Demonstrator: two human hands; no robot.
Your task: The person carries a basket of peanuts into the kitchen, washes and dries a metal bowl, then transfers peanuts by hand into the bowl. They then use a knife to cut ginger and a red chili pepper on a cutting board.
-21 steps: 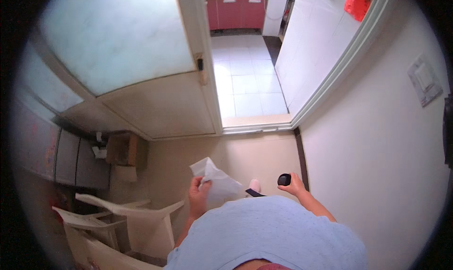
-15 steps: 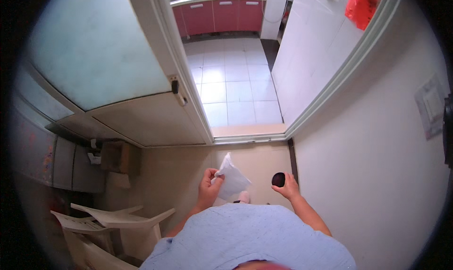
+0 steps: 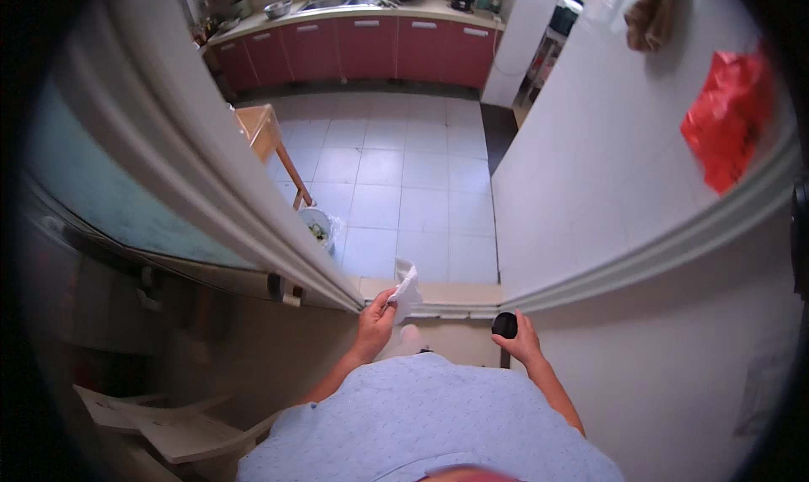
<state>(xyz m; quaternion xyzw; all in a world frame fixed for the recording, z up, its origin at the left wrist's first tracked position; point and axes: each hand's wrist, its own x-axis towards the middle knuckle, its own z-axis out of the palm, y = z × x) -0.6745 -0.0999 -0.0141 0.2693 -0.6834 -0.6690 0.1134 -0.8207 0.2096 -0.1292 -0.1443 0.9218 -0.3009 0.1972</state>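
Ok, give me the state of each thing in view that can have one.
White sheet: creased, held in the left hand
Black round object: held in the right hand
Red cupboard doors: shut
Bin: uncovered, holding something
Red bag: hanging
Brown cloth: hanging

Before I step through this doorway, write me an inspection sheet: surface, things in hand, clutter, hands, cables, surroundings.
Surface: pale tiled floor beyond a raised door sill.
Things in hand: crumpled white sheet, paper or cloth unclear; black round object, kind unclear.
Clutter: wooden stool or table, partly hidden; scrap bin with clear plastic around it; pale chair, blurred, lower left.
Hands: left hand pinches the sheet; right hand grips the black object.
Cables: possible thin cord by the white pillar; too faint to confirm.
Surroundings: red cabinets ahead; red plastic bag and brown cloth along the right wall.
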